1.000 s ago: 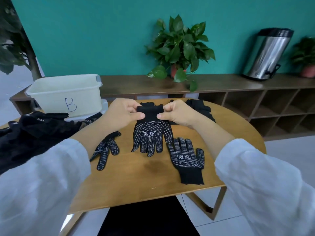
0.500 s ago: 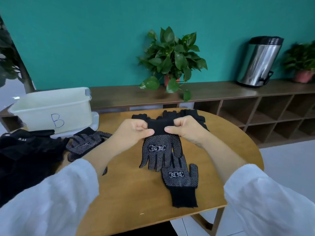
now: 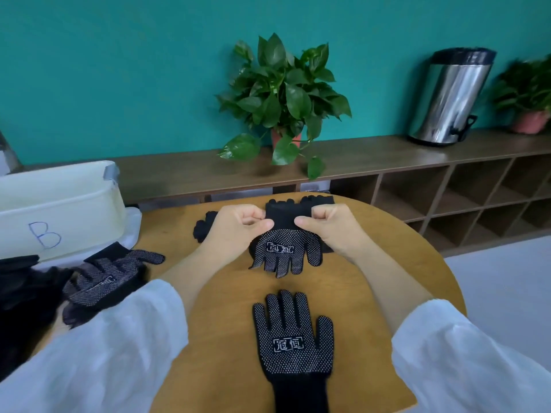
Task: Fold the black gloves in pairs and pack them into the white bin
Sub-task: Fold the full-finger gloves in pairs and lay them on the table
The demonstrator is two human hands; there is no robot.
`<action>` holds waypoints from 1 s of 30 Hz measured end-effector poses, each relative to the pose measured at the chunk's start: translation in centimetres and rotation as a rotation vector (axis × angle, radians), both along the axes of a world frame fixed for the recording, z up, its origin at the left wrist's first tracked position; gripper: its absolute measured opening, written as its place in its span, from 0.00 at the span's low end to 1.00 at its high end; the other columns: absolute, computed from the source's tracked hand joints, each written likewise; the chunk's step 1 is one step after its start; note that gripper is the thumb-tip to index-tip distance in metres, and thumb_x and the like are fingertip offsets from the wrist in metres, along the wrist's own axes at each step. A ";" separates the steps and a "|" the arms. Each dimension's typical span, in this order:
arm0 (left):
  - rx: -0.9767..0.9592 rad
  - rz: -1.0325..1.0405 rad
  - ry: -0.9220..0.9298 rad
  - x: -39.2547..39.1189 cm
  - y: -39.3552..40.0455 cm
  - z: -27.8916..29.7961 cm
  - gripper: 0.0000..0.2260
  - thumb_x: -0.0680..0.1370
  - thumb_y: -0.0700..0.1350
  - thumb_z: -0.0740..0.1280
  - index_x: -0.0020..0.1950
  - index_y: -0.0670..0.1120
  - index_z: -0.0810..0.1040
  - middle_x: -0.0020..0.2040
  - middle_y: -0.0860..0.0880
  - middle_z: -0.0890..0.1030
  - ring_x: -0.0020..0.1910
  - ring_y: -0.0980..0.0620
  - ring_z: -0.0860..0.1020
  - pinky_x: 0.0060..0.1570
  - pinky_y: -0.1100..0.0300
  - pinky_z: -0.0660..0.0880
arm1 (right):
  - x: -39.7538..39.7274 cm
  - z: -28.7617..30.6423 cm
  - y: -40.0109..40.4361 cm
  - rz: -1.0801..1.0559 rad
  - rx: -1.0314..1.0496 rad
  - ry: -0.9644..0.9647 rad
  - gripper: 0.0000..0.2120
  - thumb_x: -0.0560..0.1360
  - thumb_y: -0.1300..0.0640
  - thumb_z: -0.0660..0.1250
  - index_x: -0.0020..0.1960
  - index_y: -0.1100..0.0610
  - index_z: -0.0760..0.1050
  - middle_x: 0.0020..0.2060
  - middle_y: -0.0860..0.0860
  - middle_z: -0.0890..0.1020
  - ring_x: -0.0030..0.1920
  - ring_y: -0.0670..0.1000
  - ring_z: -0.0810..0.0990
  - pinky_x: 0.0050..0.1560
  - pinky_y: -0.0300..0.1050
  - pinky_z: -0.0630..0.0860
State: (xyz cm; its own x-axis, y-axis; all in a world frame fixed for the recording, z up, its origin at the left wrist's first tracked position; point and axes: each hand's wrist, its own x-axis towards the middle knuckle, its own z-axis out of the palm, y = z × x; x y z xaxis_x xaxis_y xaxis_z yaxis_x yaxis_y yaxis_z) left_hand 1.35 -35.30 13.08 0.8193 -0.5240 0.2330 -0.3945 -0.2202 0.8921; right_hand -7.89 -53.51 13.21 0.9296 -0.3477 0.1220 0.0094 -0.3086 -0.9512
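- Single head-worn wide-angle view, looking forward and down.
- Near range: left hand [image 3: 235, 231] and right hand [image 3: 331, 229] sit mid-frame; teal wall [image 3: 119, 70] beyond them.

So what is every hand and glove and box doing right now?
Left hand: pinches the held glove's cuff.
Right hand: pinches the same cuff.
Held glove: dotted side up, fingers pointing toward the person.
Near glove: flat on the table, dotted side up, untouched.
Glove pile: loose by the bin.
White bin: open, contents hidden.
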 end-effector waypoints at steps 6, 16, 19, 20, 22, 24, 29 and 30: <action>0.075 -0.007 -0.043 0.7 -0.4 -2.6 0.06 0.74 0.43 0.74 0.40 0.52 0.80 0.41 0.54 0.83 0.40 0.63 0.80 0.42 0.73 0.72 | 0.4 -2.3 -0.8 0.029 -0.038 0.029 0.22 0.74 0.57 0.72 0.33 0.71 0.66 0.31 0.56 0.69 0.34 0.52 0.67 0.36 0.45 0.66; 0.115 -0.034 -0.100 -1.0 0.7 -3.6 0.05 0.74 0.43 0.74 0.40 0.51 0.80 0.39 0.55 0.82 0.37 0.65 0.80 0.41 0.73 0.72 | -1.1 -3.5 -0.7 0.091 -0.133 0.040 0.21 0.75 0.58 0.72 0.32 0.65 0.64 0.29 0.55 0.65 0.32 0.50 0.64 0.36 0.42 0.64; 0.134 -0.053 -0.093 -2.3 1.4 -4.1 0.08 0.74 0.44 0.74 0.38 0.54 0.79 0.37 0.57 0.82 0.38 0.64 0.79 0.43 0.68 0.73 | -2.7 -4.0 -0.3 0.092 -0.128 0.063 0.20 0.75 0.60 0.71 0.31 0.60 0.63 0.26 0.52 0.62 0.27 0.45 0.60 0.30 0.38 0.61; 0.140 -0.063 -0.075 -2.9 1.6 -4.4 0.08 0.74 0.44 0.74 0.38 0.54 0.79 0.37 0.57 0.82 0.38 0.64 0.80 0.43 0.68 0.73 | -3.2 -4.4 -0.2 0.104 -0.121 0.067 0.22 0.75 0.60 0.72 0.30 0.59 0.62 0.25 0.51 0.62 0.26 0.43 0.60 0.29 0.36 0.60; 0.149 -0.083 -0.031 -4.4 2.2 -5.0 0.07 0.74 0.43 0.74 0.39 0.52 0.79 0.36 0.57 0.83 0.37 0.64 0.80 0.41 0.71 0.73 | -4.3 -5.3 0.1 0.133 -0.104 0.085 0.23 0.74 0.56 0.73 0.30 0.62 0.64 0.24 0.55 0.67 0.28 0.44 0.64 0.32 0.38 0.65; 0.151 -0.095 -0.012 -6.0 2.7 -5.6 0.08 0.75 0.42 0.73 0.38 0.51 0.79 0.33 0.57 0.83 0.34 0.65 0.78 0.38 0.73 0.71 | -5.6 -6.2 0.5 0.141 -0.073 0.101 0.21 0.74 0.57 0.73 0.30 0.64 0.66 0.24 0.54 0.72 0.29 0.46 0.67 0.34 0.39 0.66; 0.229 -0.117 -0.029 -9.8 4.8 -8.3 0.05 0.76 0.42 0.72 0.41 0.52 0.82 0.37 0.58 0.83 0.34 0.62 0.78 0.38 0.67 0.71 | -10.3 -8.7 2.9 0.154 -0.080 0.142 0.15 0.76 0.61 0.71 0.35 0.43 0.82 0.33 0.41 0.82 0.33 0.44 0.78 0.38 0.41 0.73; 0.262 -0.124 -0.038 -10.5 5.3 -9.2 0.06 0.76 0.44 0.72 0.44 0.56 0.82 0.39 0.61 0.83 0.36 0.59 0.79 0.38 0.66 0.72 | -11.2 -9.5 3.4 0.147 -0.145 0.149 0.12 0.75 0.60 0.71 0.43 0.42 0.84 0.39 0.41 0.85 0.39 0.44 0.81 0.43 0.42 0.77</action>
State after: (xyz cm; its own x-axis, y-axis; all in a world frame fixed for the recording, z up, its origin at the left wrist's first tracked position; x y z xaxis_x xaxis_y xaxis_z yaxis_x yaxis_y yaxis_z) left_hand -9.15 -30.03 3.90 0.7385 -0.6659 0.1060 -0.4648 -0.3888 0.7955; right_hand -19.09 -50.16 3.73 0.9803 -0.1967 0.0185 -0.0730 -0.4477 -0.8912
